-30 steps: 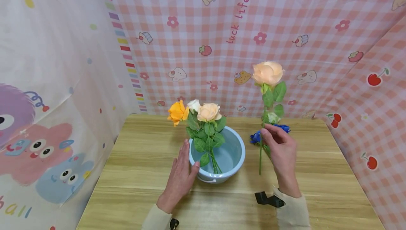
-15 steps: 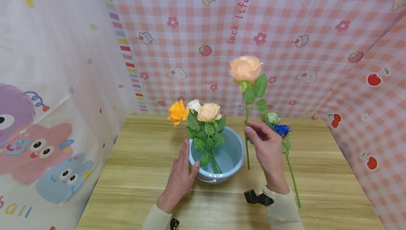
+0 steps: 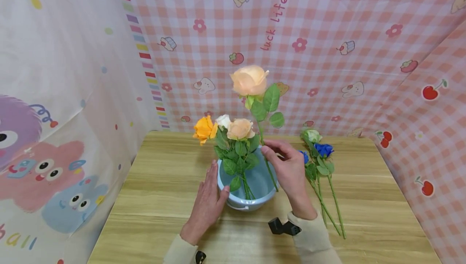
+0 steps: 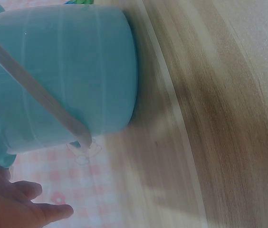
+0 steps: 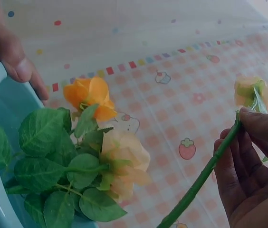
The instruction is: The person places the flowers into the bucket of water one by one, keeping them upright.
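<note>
My right hand (image 3: 289,171) pinches the green stem of a peach rose (image 3: 249,80) between thumb and fingers. The bloom stands high, and the stem's lower end hangs over the right side of a light blue bucket (image 3: 277,175). My left hand (image 3: 207,203) rests on the bucket's left rim with its fingers straight. Inside the bucket lean an orange rose (image 3: 205,129), a white rose (image 3: 223,121) and another peach rose (image 3: 240,129). In the right wrist view the held stem (image 5: 200,178) runs down from my fingertips, apart from the bucket.
Right of the bucket, blue roses (image 3: 323,149) and a whitish-green rose (image 3: 312,136) lie on the wooden table (image 3: 153,183). A white handle (image 4: 39,90) hangs across the bucket's side. Pink checked cloth (image 3: 218,41) stands behind the table.
My right hand has carried the peach rose leftward from the roses on the table to above the bucket's right side. My left hand has stayed on the rim.
</note>
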`<state>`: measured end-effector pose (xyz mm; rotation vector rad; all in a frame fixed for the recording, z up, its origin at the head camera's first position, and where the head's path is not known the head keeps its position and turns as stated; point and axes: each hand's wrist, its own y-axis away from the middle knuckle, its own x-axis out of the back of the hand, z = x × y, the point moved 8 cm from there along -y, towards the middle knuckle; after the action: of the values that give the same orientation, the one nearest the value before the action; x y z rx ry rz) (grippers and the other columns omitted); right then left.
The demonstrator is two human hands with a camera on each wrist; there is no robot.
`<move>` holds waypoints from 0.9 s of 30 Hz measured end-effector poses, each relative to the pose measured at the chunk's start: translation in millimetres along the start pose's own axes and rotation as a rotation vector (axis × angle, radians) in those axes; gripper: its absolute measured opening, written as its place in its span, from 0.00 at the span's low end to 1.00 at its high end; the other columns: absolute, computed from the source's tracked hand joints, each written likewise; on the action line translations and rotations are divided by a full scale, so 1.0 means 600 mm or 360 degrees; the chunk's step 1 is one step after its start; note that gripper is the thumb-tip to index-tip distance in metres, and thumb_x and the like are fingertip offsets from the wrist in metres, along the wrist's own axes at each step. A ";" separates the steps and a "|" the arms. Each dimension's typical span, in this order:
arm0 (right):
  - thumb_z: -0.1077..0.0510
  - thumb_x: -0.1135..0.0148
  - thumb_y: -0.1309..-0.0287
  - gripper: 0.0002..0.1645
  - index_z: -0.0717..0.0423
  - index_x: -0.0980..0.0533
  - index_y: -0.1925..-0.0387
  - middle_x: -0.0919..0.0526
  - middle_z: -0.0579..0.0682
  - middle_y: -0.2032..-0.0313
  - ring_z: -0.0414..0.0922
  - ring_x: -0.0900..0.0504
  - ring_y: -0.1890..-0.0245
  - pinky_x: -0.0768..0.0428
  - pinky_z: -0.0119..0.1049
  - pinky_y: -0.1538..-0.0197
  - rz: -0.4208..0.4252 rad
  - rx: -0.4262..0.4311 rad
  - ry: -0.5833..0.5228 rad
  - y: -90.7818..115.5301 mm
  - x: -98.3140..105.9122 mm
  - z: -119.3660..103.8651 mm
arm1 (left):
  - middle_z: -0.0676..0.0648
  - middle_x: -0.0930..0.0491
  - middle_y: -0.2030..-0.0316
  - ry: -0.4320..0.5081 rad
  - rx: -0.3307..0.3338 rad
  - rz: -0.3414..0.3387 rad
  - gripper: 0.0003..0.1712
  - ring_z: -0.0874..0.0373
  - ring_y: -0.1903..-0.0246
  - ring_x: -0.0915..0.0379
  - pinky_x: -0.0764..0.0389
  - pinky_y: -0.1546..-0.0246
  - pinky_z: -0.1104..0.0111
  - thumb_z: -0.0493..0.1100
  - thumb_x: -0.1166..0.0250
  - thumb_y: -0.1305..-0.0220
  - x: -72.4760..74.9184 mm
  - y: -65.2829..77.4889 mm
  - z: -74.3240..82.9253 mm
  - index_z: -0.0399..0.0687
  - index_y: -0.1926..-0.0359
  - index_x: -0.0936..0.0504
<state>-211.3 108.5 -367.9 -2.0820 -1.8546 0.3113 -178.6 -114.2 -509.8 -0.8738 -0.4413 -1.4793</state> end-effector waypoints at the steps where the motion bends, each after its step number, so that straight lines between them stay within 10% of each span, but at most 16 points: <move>1: 0.62 0.29 0.36 0.11 0.61 0.13 0.53 0.12 0.57 0.58 0.41 0.13 0.62 0.14 0.33 0.60 -0.0009 -0.0009 0.0011 0.000 -0.004 0.000 | 0.45 0.59 0.17 -0.0003 -0.0001 0.0002 0.44 0.37 0.21 0.53 0.41 0.32 0.30 0.53 0.48 0.21 0.000 0.000 0.000 0.43 0.16 0.59; 27: 0.61 0.27 0.37 0.09 0.61 0.12 0.56 0.11 0.51 0.61 0.45 0.14 0.61 0.16 0.30 0.59 -0.0255 -0.0116 0.0276 0.006 -0.070 0.082 | 0.45 0.58 0.17 0.0003 0.0026 -0.0024 0.44 0.40 0.21 0.53 0.40 0.32 0.30 0.57 0.51 0.20 -0.003 -0.001 -0.005 0.44 0.16 0.59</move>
<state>-232.0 71.4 -417.2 -1.9230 -1.9371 0.0226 -180.2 -115.0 -512.7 -0.8579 -0.4587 -1.4885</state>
